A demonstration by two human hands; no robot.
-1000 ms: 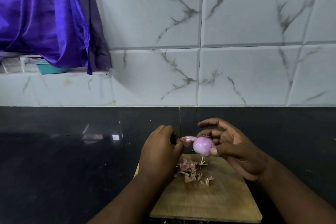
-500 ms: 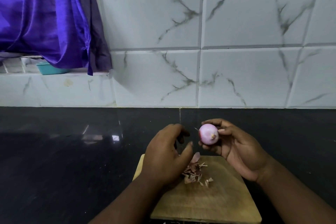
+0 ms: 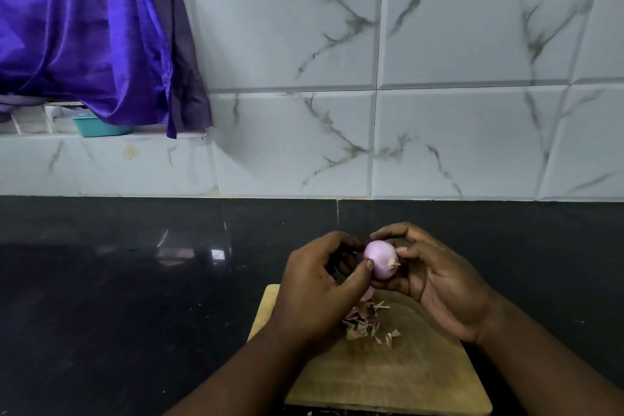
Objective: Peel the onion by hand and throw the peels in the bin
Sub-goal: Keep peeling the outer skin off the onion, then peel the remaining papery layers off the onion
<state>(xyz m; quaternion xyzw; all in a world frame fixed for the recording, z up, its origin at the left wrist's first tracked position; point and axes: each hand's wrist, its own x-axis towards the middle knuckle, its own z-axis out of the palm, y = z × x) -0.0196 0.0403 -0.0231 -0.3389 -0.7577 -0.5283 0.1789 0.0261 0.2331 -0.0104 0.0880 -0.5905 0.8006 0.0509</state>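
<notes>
Far left, a purple cloth hangs over a ledge with a teal tub tucked under it, well away from the action. The dark desk is bare on that side, and no bin shows anywhere in view.

Now the left hand, over the far left corner of the wooden board: thumb pressed against the left flank of the onion, the other fingers curled behind it, so it is pinching at the skin and not clamped round the bulb. The onion itself is up in the air above the board's far edge, smooth and pale pink, looking almost bare, with only the dry tip sticking out.

Below, a heap of peels lies on the far part of the board.

On to the right hand: fingers wrapped round the onion, holding it.

My read: peeling nearly finished, binning not begun.
</notes>
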